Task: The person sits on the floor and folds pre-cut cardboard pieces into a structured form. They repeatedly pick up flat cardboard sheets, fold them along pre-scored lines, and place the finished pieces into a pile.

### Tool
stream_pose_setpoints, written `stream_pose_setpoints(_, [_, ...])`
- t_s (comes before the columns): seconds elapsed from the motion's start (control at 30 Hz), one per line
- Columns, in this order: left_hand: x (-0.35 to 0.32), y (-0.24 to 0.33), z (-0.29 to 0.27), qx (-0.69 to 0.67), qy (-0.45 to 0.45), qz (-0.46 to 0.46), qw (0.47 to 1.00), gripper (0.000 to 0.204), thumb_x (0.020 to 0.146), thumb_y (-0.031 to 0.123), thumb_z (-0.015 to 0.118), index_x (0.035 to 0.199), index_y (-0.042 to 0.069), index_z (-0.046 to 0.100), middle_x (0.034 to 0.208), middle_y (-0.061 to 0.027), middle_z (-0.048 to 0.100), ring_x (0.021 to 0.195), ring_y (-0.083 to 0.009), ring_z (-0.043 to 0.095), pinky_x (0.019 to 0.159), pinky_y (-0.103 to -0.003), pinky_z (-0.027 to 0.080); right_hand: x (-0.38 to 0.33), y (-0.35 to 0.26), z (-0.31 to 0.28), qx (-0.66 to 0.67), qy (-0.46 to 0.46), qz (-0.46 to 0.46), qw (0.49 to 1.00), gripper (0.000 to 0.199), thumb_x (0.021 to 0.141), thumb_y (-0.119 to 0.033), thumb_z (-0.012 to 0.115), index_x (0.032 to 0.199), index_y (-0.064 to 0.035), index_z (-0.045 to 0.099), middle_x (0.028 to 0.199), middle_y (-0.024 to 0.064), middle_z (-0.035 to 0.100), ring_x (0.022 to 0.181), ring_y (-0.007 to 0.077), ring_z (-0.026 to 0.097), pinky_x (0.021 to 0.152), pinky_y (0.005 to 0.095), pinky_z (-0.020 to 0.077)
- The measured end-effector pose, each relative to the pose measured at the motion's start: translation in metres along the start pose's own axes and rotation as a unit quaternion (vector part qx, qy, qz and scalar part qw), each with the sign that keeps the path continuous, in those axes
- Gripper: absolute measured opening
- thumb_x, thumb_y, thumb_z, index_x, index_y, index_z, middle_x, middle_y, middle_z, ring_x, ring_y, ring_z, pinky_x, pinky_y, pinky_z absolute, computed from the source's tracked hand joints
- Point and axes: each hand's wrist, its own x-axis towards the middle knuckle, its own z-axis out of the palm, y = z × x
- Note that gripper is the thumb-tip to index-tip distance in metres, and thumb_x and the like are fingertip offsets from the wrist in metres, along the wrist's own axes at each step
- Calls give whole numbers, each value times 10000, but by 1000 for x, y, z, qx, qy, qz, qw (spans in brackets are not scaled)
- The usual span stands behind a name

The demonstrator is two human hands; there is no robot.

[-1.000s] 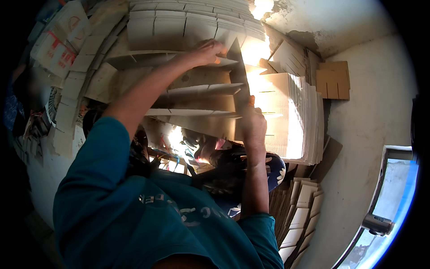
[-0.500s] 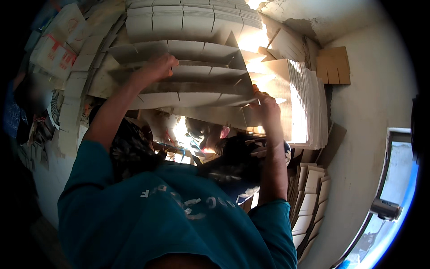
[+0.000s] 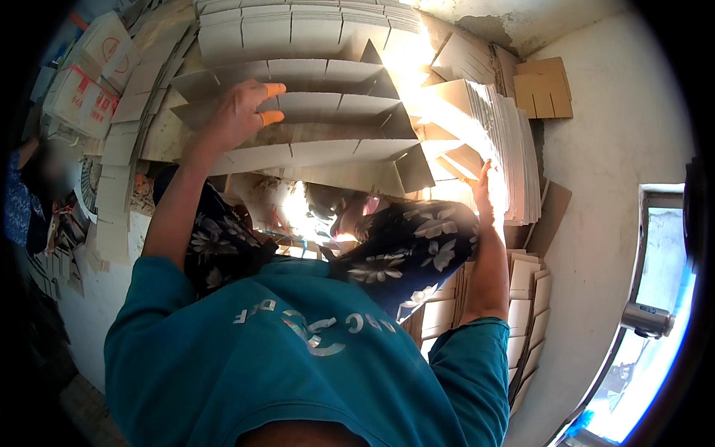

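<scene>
In front of me, long slotted cardboard strips (image 3: 322, 151) stand on edge in rows. A crosswise cardboard strip (image 3: 414, 168) joins them at their right ends, making part of a box divider. My left hand (image 3: 242, 112) hovers over the left part of the rows, fingers apart, orange covers on two fingertips, holding nothing. My right hand (image 3: 484, 195) is at the near left edge of a tall stack of cardboard sheets (image 3: 514, 160), its thumb apart from the stretched fingers. Bright sunlight washes out part of the stack beside it.
More slotted cardboard pieces (image 3: 298, 30) are stacked at the back. White cartons with red print (image 3: 83, 97) stand at the far left, near another person (image 3: 26, 194). Further cardboard stacks (image 3: 525, 298) are at my lower right, by the wall (image 3: 603, 127) and a window (image 3: 655, 253).
My right hand has left the divider's right end and moved right to the sheet stack. My left hand has shifted left, off the strips, and its fingers have spread.
</scene>
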Motion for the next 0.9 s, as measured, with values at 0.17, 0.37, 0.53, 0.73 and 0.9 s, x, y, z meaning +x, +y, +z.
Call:
stream_pose_setpoints(0.17, [-36,26,10,45,-24,59,997,380,723,178,720,1071,64,618,878,-152,616,846,-326,579,743,-402,468,49,-57,-69,208,66,114,969,542,765,-318,720,942,11,327,912,148,380,857,249,380,783,336,347])
stream_pose_setpoints(0.37, [-43,5,46,90,-102,13,991,336,714,135,698,1026,34,625,835,-187,623,792,-349,599,714,-420,475,70,-97,-163,120,-87,260,954,346,731,-304,750,684,-9,574,608,115,522,591,222,450,600,323,416])
stream_pose_setpoints(0.53, [-24,2,40,75,-146,-36,986,353,740,130,677,1078,44,617,958,-172,635,920,-330,601,753,-412,471,73,-109,-188,230,116,282,924,257,851,-312,630,860,-67,709,640,105,588,529,176,467,539,320,424])
stream_pose_setpoints(0.73, [-35,15,40,64,-46,16,997,381,710,157,709,1069,61,624,848,-136,625,843,-309,598,723,-399,472,107,-121,-232,210,303,130,920,289,862,-171,634,1106,-19,623,804,122,688,633,147,626,577,248,487])
stream_pose_setpoints(0.9, [-38,3,57,28,15,26,999,353,714,150,696,1050,66,631,793,-127,611,795,-299,590,701,-400,468,132,-175,-270,401,137,184,887,294,828,-74,647,1111,-3,613,713,12,648,632,19,504,590,168,407])
